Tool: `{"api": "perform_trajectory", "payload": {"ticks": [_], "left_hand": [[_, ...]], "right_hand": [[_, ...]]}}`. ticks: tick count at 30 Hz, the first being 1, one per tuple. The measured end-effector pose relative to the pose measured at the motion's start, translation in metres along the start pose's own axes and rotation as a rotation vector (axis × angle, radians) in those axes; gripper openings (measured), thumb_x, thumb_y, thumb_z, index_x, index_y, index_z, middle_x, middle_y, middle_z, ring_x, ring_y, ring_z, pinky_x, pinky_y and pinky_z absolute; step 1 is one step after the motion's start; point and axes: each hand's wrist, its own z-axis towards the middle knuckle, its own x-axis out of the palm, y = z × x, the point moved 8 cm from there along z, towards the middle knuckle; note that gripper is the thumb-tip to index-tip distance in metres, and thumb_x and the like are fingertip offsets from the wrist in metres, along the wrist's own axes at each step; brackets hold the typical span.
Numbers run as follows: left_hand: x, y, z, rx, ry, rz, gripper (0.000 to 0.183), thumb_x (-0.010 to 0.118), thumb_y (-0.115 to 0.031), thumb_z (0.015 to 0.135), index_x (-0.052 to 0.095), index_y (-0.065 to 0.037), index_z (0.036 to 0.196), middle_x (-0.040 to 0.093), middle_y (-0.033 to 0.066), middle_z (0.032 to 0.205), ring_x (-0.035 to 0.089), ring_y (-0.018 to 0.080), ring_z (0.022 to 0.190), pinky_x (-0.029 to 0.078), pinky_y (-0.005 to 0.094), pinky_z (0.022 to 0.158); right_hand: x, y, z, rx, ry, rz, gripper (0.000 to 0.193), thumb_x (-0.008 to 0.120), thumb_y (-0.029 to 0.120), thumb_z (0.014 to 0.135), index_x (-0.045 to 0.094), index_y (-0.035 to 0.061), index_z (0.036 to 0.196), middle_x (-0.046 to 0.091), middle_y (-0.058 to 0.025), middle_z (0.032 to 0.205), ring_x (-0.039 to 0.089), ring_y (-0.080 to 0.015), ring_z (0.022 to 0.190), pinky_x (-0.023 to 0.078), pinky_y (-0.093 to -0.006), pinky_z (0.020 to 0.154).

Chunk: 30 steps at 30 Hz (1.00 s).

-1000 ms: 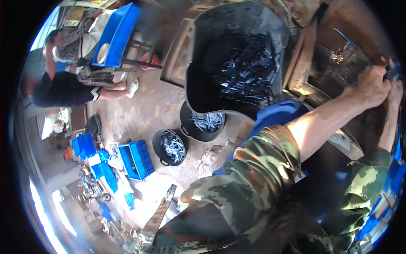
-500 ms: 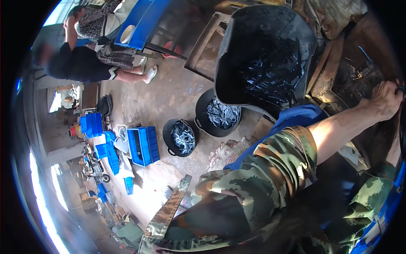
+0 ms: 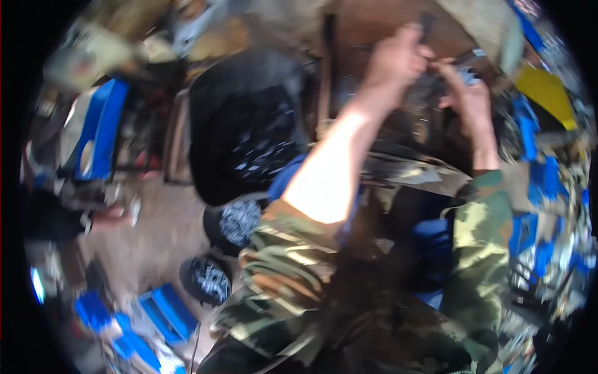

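Observation:
Motion blur softens this moment. My left hand (image 3: 398,59) reaches over a brown, worn work surface (image 3: 367,22), its fingers curled in. Something dark shows by its fingertips, too smeared to name. Close beside it on the right is my right hand (image 3: 470,103), index finger and thumb pointing toward the left hand. A small shiny, pale-blue piece (image 3: 468,76) lies against its fingers and appears held; its kind is unclear. Left of my left forearm stands a big black tub (image 3: 208,118) with dark, glinting strips inside.
Two smaller black buckets (image 3: 212,227) (image 3: 190,274) of silvery strips stand on the floor. Blue bins (image 3: 168,315) lie lower left, more blue containers (image 3: 545,181) at right. A yellow panel (image 3: 545,93) is upper right. Another person's leg (image 3: 109,218) shows at far left.
The view has swung right, so the tub, buckets and bins sit further left. Both my hands now show close together over the work surface; before, the right one was mostly out of sight.

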Motion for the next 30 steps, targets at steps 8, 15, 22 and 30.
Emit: {"api": "perform_trajectory", "payload": {"ticks": [8,15,22,30], "left_hand": [[0.013,-0.008,-0.014,-0.126,0.244,-0.089,0.057,0.03,-0.057,0.103,0.056,-0.008,0.093,0.046,-0.002,0.063,0.029,0.0081,0.045,0.024,0.025,0.046],[-0.002,-0.011,-0.018,0.402,0.197,0.047,0.021,0.068,-0.023,0.085,0.072,-0.002,0.081,0.073,0.0086,0.079,0.066,0.0137,0.062,0.05,0.028,0.054],[-0.026,0.013,-0.005,0.277,-0.263,0.924,0.024,0.069,-0.023,0.085,0.072,0.0,0.09,0.069,0.0245,0.095,0.066,0.0431,0.096,0.054,0.0496,0.089],[-0.047,0.046,-0.008,-0.14,0.006,1.183,0.027,0.071,-0.025,0.086,0.075,-0.01,0.107,0.07,0.0147,0.117,0.063,0.0324,0.116,0.051,0.0416,0.099]], "right_hand": [[0.013,0.02,-0.109,-0.315,0.379,-0.279,0.031,0.077,0.0,0.078,0.068,0.0032,0.108,0.07,-0.0115,0.117,0.066,-0.0268,0.111,0.051,-0.0353,0.094],[0.039,-0.017,-0.159,-0.4,0.647,-0.536,0.05,0.059,-0.014,0.066,0.066,0.0005,0.113,0.061,-0.0144,0.132,0.059,-0.0337,0.123,0.05,-0.0374,0.103],[0.003,-0.043,-0.115,0.107,0.458,-0.22,0.018,0.059,-0.002,0.091,0.065,0.0019,0.108,0.067,-0.0038,0.11,0.06,-0.0074,0.072,0.048,-0.0221,0.058],[-0.025,-0.07,-0.065,0.142,0.114,0.036,0.021,0.055,0.016,0.104,0.064,0.0055,0.119,0.066,0.0013,0.099,0.045,0.0007,0.057,0.032,-0.017,0.048]]}}
